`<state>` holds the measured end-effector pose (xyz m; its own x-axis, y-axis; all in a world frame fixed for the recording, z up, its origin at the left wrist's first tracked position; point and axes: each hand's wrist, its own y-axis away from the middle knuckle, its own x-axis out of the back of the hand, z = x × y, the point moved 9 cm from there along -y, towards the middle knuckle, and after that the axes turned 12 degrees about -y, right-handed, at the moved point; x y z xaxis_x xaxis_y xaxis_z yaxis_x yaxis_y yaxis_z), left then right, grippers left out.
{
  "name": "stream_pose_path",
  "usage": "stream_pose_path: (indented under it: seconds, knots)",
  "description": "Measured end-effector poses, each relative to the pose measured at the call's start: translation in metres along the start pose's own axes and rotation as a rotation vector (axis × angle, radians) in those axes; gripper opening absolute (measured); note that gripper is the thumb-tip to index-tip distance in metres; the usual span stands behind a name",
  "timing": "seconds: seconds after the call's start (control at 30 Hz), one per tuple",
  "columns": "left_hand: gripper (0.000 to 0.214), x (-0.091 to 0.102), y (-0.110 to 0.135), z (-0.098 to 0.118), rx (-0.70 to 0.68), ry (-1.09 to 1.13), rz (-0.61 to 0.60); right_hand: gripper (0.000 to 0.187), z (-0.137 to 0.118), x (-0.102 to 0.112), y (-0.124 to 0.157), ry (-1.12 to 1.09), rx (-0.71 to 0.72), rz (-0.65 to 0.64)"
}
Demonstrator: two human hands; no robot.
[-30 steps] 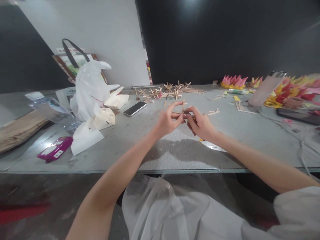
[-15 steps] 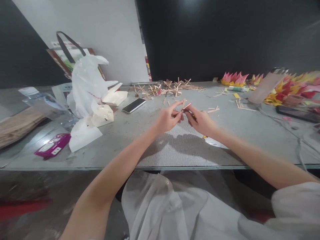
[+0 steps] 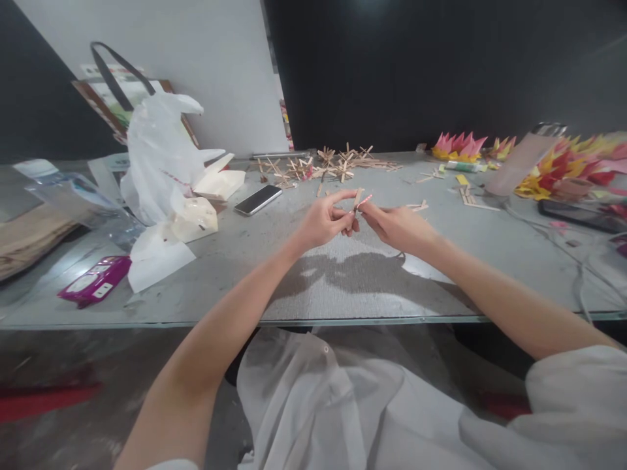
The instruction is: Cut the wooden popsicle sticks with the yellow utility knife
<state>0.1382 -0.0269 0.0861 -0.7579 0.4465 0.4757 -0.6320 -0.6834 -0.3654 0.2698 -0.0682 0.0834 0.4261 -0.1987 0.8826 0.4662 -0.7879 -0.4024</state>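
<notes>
Both hands meet above the middle of the grey table [image 3: 245,274]. My left hand [image 3: 324,222] pinches a small wooden stick piece [image 3: 358,196] between thumb and fingers, index finger raised. My right hand [image 3: 396,225] is closed on a thin pink-tipped tool [image 3: 365,202] whose tip touches the stick piece. A heap of glued wooden stick crosses [image 3: 326,166] lies at the back of the table, beyond the hands. Loose sticks [image 3: 416,207] lie just right of the hands.
A phone [image 3: 258,199] lies left of the hands. White plastic bag [image 3: 157,156], paper boxes [image 3: 218,185] and a magenta pack [image 3: 93,282] fill the left side. Pink and yellow paper flowers [image 3: 458,146], a tilted cup [image 3: 522,162], another phone [image 3: 580,217] and cables sit right.
The view has shifted a little. Both hands stayed together over the table; my right hand turned the pink-tipped tool up toward the stick piece held by my left hand.
</notes>
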Motion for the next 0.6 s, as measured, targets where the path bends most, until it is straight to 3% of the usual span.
stream_pose_path:
  seconds: [0.2,0.37,0.6]
  knots:
    - [0.058,0.001,0.001,-0.003,-0.054,-0.106,0.078,0.028,-0.003,0.004,-0.004,-0.428,-0.117,0.099]
    - [0.05,0.003,0.002,-0.003,-0.102,-0.32,0.137,0.021,-0.005,-0.001,-0.005,-0.667,-0.205,0.073]
    - [0.052,0.003,0.002,-0.005,-0.059,-0.235,0.137,0.023,0.0,-0.01,-0.002,-0.83,-0.318,0.109]
